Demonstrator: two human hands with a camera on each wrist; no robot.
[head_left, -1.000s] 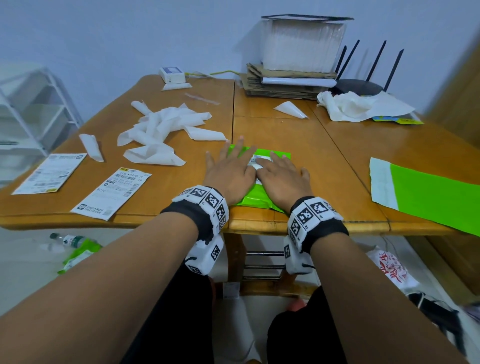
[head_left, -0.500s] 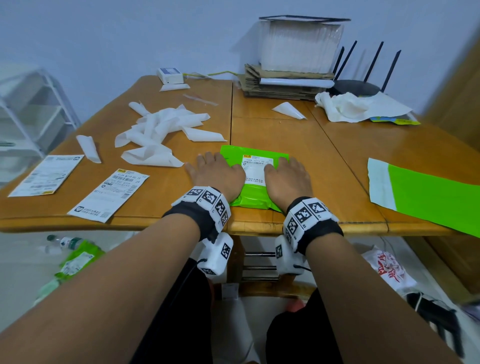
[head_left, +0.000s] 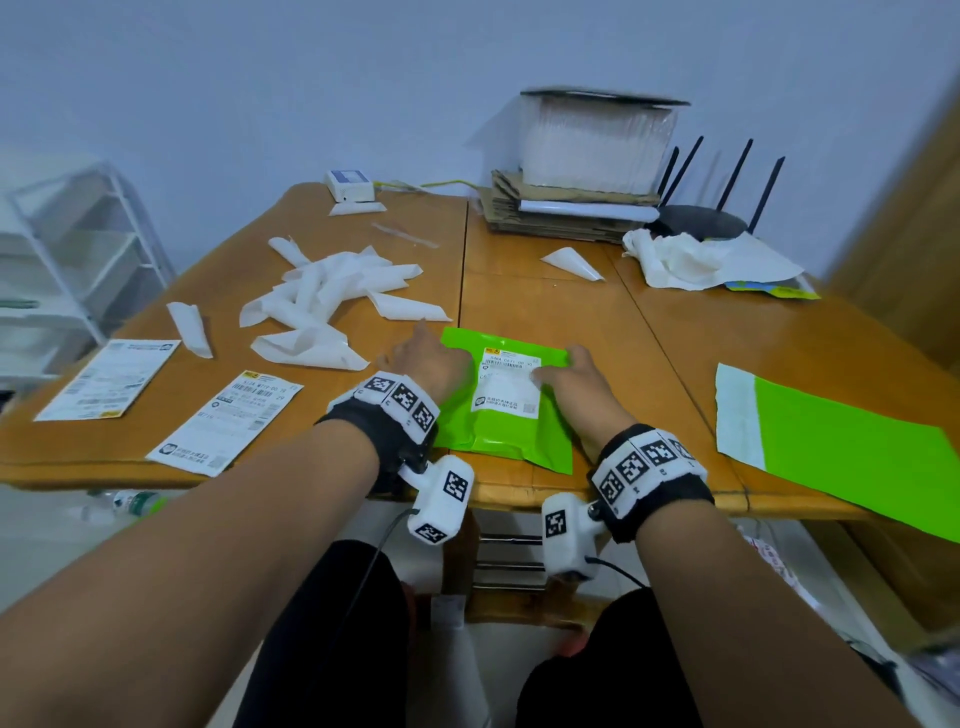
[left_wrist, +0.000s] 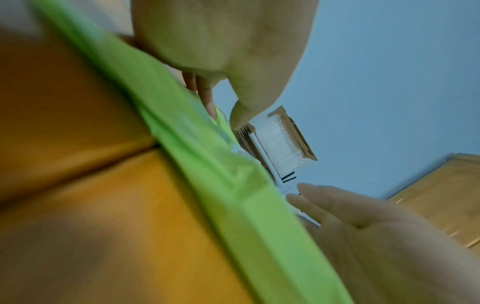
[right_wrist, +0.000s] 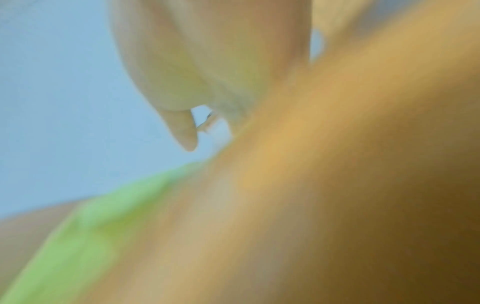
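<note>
The step in hand appeared to be the pressing-down of the shipping label (head_left: 506, 387) onto the green parcel (head_left: 504, 436), which lay flat on the table (head_left: 597, 322) close to its near edge, directly in front of the person. The left hand (head_left: 426, 364) rested at the parcel's left edge with its fingers straight, gripping nothing; the left wrist view confirmed the extended fingers against the green film. The right hand (head_left: 576, 384) lay on the parcel's right side, fingers flat and reaching onto the label's right margin, likewise holding nothing; the right wrist view was too blurred to add detail. The label looked seated and mostly flat, so the next move probably called for lifting both hands clear and taking the parcel by an edge to set it aside, with care not to crease the thin film. Counted stock: one labelled parcel; one empty green mailer (head_left: 857, 467), lying flat well apart to the right; one loose label sheet (head_left: 228, 415) and a second label sheet (head_left: 109, 379) to the left; one heap of white backing strips (head_left: 332, 296), overlapped too much to count, with three single strips lying apart from it; one router (head_left: 701, 223) with four antennas.
</note>
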